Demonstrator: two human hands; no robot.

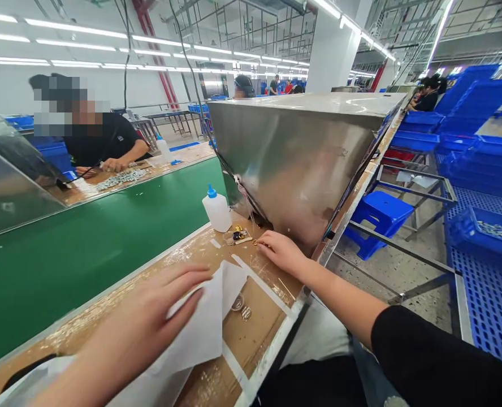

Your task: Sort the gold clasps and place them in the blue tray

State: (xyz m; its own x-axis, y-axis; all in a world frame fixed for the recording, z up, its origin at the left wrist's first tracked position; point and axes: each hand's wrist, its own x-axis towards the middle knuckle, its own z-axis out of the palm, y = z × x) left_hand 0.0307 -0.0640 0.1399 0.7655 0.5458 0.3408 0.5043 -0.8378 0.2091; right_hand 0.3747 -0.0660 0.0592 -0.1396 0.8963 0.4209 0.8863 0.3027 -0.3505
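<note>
My left hand lies flat on a white sheet of paper spread over the taped brown worktop, fingers apart, pressing it down. My right hand reaches forward to a small gold ring part and touches it with the fingertips; whether it grips the part I cannot tell. Small metal pieces lie just beyond, beside a white squeeze bottle with a blue cap. Two small round metal parts rest by the paper's edge.
A green conveyor belt runs along the left. A big steel box stands right behind the small parts. Across the belt a person in black works. Blue stools and blue crates fill the right side.
</note>
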